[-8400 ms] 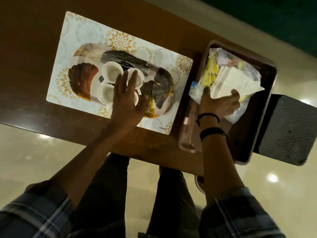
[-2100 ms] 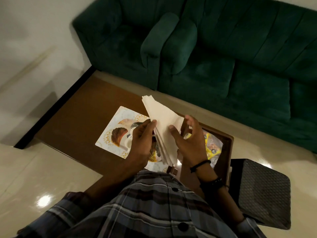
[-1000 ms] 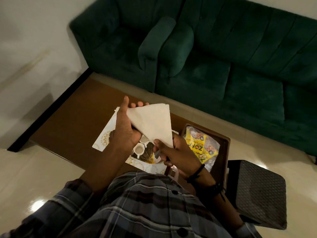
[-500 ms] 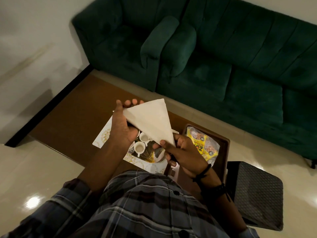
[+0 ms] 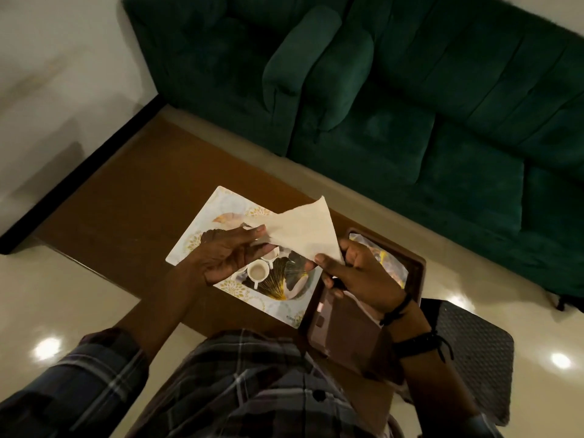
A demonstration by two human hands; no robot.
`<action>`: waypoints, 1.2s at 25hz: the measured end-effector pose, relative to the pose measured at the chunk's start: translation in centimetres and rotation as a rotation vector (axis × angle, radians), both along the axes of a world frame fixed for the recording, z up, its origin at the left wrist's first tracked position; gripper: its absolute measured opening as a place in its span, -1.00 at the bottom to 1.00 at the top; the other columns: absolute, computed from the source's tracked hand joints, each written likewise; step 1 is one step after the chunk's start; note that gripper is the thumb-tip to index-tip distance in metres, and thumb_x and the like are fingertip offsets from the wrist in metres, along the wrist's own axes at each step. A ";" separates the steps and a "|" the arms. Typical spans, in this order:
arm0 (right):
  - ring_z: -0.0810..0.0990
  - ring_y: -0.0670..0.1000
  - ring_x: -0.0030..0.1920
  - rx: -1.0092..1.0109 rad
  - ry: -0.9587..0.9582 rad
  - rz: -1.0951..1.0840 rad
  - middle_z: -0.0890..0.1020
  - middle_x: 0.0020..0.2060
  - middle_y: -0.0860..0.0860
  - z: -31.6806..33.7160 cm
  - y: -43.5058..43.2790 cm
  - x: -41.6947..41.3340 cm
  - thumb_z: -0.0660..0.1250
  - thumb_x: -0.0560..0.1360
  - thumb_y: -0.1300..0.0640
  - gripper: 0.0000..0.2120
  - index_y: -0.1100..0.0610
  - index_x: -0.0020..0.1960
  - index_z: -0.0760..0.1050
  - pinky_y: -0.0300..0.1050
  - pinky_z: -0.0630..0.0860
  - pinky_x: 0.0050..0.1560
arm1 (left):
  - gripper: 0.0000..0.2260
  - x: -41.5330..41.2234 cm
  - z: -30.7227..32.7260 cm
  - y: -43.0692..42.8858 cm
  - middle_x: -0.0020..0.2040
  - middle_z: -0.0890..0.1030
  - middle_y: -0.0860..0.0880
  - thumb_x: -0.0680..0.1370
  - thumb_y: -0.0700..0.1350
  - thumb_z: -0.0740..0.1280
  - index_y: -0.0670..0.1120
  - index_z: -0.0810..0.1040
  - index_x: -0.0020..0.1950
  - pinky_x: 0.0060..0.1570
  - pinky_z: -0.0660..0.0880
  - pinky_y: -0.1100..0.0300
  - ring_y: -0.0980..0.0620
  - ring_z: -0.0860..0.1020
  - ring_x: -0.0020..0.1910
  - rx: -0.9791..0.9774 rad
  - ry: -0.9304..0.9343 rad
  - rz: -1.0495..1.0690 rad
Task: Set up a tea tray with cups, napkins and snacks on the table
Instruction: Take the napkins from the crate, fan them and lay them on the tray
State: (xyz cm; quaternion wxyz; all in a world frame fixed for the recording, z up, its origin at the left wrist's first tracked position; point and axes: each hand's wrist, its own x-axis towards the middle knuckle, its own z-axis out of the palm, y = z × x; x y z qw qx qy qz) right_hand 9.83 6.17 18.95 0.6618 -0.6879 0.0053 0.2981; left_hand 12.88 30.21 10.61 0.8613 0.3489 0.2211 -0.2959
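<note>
The person stood over the counter (image 5: 104,216) with a napkin (image 5: 303,232) held in the air between both hands, above the patterned tray (image 5: 205,226). The right hand (image 5: 360,276) pinched the napkin's near corner between thumb and forefinger, its other fingers curled. The left hand (image 5: 227,257) was partly spread, fingertips touching the napkin's left edge; whether it actually gripped could not be confirmed. This two-handed hold appeared intended to separate or shape a single sheet before laying it down. White cups (image 5: 257,271) sat grouped on the tray directly under the hands, leaving the tray's outer parts free for napkins. A brown bin (image 5: 417,267) stood just beside the tray on the right, holding a snack packet (image 5: 388,263), not yet transferred. Napkin and snack placement were judged outstanding.
</note>
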 end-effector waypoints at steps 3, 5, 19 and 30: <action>0.51 -0.09 -0.40 -0.159 -0.033 0.109 0.70 -0.16 0.01 -1.4 0.4 2.4 0.24 0.57 0.23 -0.80 -0.04 0.09 0.49 -0.20 0.48 -0.45 | -0.79 1.0 -2.9 0.9 -0.02 0.71 -0.15 0.46 -0.41 0.31 -0.19 0.70 -0.09 -0.21 0.63 0.21 -0.05 0.69 -0.07 0.059 0.024 0.009; 0.54 -0.10 -0.38 -0.246 -0.022 0.169 0.71 -0.20 0.01 -3.1 0.7 3.8 0.26 0.57 0.23 -0.78 -0.08 0.07 0.51 -0.18 0.51 -0.43 | -0.78 1.7 -5.4 1.9 -0.07 0.72 -0.08 0.47 -0.40 0.31 -0.16 0.67 -0.02 -0.24 0.64 0.19 -0.03 0.69 -0.12 0.092 0.057 0.004; 0.62 0.06 0.09 -0.772 -0.426 0.079 0.67 0.07 0.12 -21.2 4.9 10.6 0.37 0.50 0.19 -0.75 0.21 0.16 0.56 -0.06 0.53 0.15 | -0.76 9.6 -17.1 6.1 -0.08 0.66 -0.13 0.34 -0.21 0.55 -0.22 0.65 -0.03 -0.15 0.51 0.22 -0.02 0.59 -0.15 1.184 -0.834 -0.411; 0.55 0.28 0.04 -1.033 -0.613 0.072 0.63 0.04 0.18 -29.8 6.8 11.3 0.31 0.33 0.42 -0.63 0.24 0.11 0.59 0.16 0.53 0.04 | -0.67 13.4 -23.3 5.8 -0.01 0.68 -0.24 0.29 -0.42 0.48 -0.27 0.63 0.04 -0.04 0.55 -0.04 -0.26 0.63 -0.04 1.348 -1.224 -0.733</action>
